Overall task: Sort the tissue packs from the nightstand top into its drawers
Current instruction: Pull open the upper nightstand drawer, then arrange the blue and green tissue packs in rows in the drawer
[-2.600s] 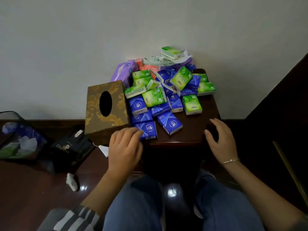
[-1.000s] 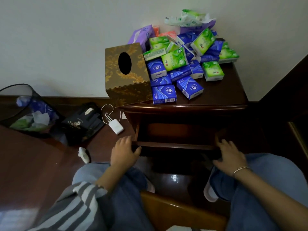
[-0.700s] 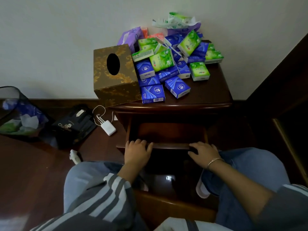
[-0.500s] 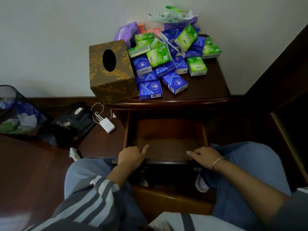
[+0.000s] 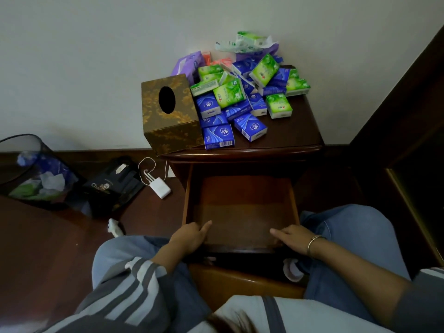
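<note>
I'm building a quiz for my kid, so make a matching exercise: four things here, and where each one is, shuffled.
1 gold tissue box
2 white charger
3 drawer
4 mesh bin

A floor, far left
B nightstand top, left corner
C pulled out below the top
D floor, right of the black bag

Pairs: 1-B, 2-D, 3-C, 4-A

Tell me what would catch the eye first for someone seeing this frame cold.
A heap of blue and green tissue packs covers the back of the nightstand top, beside a gold-patterned tissue box at its front left corner. Below it a drawer stands open with no packs inside. The left hand and right hand hold its front edge.
</note>
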